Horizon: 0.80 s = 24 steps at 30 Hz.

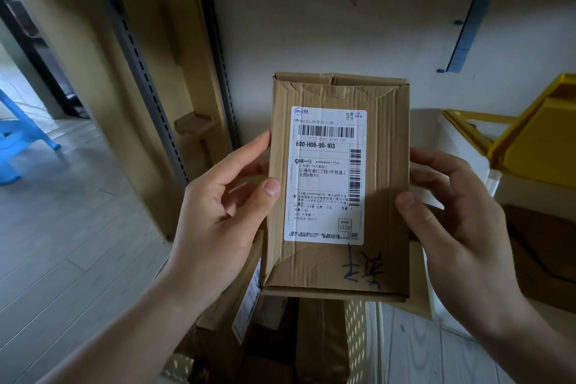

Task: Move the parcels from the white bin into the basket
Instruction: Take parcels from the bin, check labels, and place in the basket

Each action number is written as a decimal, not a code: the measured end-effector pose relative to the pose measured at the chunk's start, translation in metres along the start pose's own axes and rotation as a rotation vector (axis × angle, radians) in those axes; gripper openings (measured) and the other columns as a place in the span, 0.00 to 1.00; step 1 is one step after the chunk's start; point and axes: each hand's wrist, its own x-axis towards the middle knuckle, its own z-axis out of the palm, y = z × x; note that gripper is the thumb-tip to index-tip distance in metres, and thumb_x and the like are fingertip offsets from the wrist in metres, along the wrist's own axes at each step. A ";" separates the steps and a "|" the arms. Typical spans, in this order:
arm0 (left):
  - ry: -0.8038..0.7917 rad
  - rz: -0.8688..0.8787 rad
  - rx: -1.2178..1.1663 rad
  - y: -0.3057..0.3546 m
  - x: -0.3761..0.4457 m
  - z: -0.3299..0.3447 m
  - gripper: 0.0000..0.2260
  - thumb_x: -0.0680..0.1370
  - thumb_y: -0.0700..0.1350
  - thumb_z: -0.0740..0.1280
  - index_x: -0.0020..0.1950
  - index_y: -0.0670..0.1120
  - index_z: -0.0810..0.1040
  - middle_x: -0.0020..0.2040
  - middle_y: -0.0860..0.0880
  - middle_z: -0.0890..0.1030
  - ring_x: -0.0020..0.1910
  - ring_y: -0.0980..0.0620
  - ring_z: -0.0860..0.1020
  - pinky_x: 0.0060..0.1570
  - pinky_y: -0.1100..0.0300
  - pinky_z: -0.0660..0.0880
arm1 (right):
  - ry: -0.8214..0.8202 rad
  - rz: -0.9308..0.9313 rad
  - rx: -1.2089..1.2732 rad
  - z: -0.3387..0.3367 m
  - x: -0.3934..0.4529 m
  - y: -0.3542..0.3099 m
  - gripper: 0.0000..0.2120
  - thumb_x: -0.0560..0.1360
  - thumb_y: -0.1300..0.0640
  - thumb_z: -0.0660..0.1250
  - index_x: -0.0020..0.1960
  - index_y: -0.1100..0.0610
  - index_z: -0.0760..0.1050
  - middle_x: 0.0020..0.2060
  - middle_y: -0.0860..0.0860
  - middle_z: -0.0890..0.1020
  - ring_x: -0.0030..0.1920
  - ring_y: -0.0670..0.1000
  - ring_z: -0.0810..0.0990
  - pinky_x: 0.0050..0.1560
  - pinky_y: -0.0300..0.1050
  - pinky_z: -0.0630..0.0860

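Above the basket (355, 337), a stiff, seemingly light cardboard parcel (386, 184) is held by 2 hands, left hand (218, 212) and right hand (452, 215), fingers pinching its long side edges, the soundest hold.

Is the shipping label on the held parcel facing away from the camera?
No, the white label on the parcel faces the camera, barcode readable.

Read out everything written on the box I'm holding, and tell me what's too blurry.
All on the white shipping label of the cardboard parcel:
"600-H06-00-103"
"1759"
"1119", in a small box at the bottom right
Barcode number beneath the top barcode: blurred.
Address lines: too small.
Blue handwriting below the label: illegible.
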 end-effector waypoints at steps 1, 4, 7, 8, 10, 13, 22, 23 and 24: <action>-0.001 -0.003 0.002 0.000 0.000 -0.001 0.25 0.76 0.43 0.67 0.74 0.49 0.71 0.61 0.53 0.84 0.63 0.53 0.82 0.59 0.58 0.80 | -0.007 0.006 -0.008 0.000 0.000 0.001 0.17 0.78 0.60 0.66 0.65 0.49 0.74 0.56 0.47 0.85 0.51 0.54 0.87 0.46 0.53 0.86; 0.004 -0.022 0.017 0.000 -0.001 -0.004 0.25 0.76 0.43 0.67 0.74 0.49 0.71 0.60 0.54 0.85 0.62 0.54 0.82 0.59 0.59 0.80 | -0.042 0.045 -0.047 0.001 0.001 0.004 0.17 0.80 0.63 0.66 0.65 0.47 0.74 0.56 0.45 0.84 0.51 0.51 0.87 0.45 0.48 0.86; 0.013 -0.071 0.042 -0.003 -0.002 -0.006 0.25 0.75 0.44 0.68 0.73 0.50 0.73 0.57 0.55 0.85 0.59 0.55 0.83 0.57 0.61 0.81 | -0.102 0.134 -0.158 0.002 0.003 0.018 0.18 0.78 0.61 0.69 0.64 0.44 0.73 0.56 0.43 0.82 0.49 0.46 0.86 0.43 0.41 0.84; 0.006 -0.082 0.064 -0.005 -0.001 -0.007 0.24 0.76 0.43 0.68 0.72 0.51 0.74 0.57 0.56 0.86 0.59 0.55 0.83 0.55 0.61 0.81 | -0.137 0.179 -0.216 0.003 0.004 0.025 0.19 0.78 0.59 0.70 0.65 0.44 0.72 0.56 0.43 0.81 0.49 0.47 0.86 0.44 0.43 0.85; -0.017 -0.094 0.143 -0.010 -0.001 -0.010 0.21 0.77 0.40 0.70 0.70 0.54 0.75 0.57 0.57 0.86 0.57 0.57 0.84 0.53 0.64 0.81 | -0.227 0.276 -0.327 0.010 0.006 0.037 0.21 0.77 0.57 0.72 0.66 0.45 0.71 0.57 0.41 0.80 0.50 0.49 0.86 0.48 0.51 0.85; -0.044 -0.169 0.324 -0.028 0.000 -0.014 0.22 0.78 0.39 0.72 0.71 0.53 0.77 0.55 0.58 0.85 0.53 0.59 0.84 0.49 0.68 0.79 | -0.339 0.439 -0.328 0.026 0.005 0.058 0.17 0.77 0.56 0.72 0.63 0.46 0.72 0.56 0.43 0.81 0.53 0.49 0.84 0.49 0.56 0.85; -0.296 -0.526 0.803 -0.084 0.000 -0.022 0.23 0.74 0.52 0.74 0.69 0.59 0.78 0.57 0.57 0.82 0.51 0.63 0.79 0.44 0.71 0.70 | -0.638 0.879 -0.165 0.083 -0.020 0.105 0.12 0.85 0.49 0.61 0.59 0.53 0.80 0.44 0.53 0.84 0.33 0.46 0.81 0.33 0.42 0.76; -0.312 -0.549 0.817 -0.089 -0.001 -0.022 0.23 0.73 0.53 0.74 0.68 0.59 0.78 0.55 0.56 0.83 0.50 0.63 0.79 0.42 0.70 0.70 | -0.644 0.918 -0.129 0.088 -0.021 0.109 0.13 0.86 0.49 0.59 0.58 0.54 0.79 0.47 0.53 0.84 0.36 0.46 0.82 0.35 0.40 0.77; -0.320 -0.563 0.823 -0.095 -0.002 -0.022 0.23 0.72 0.54 0.74 0.67 0.59 0.79 0.53 0.57 0.84 0.49 0.62 0.80 0.42 0.69 0.71 | -0.643 0.943 -0.111 0.092 -0.022 0.113 0.14 0.86 0.49 0.58 0.57 0.55 0.80 0.49 0.53 0.85 0.39 0.46 0.82 0.37 0.40 0.78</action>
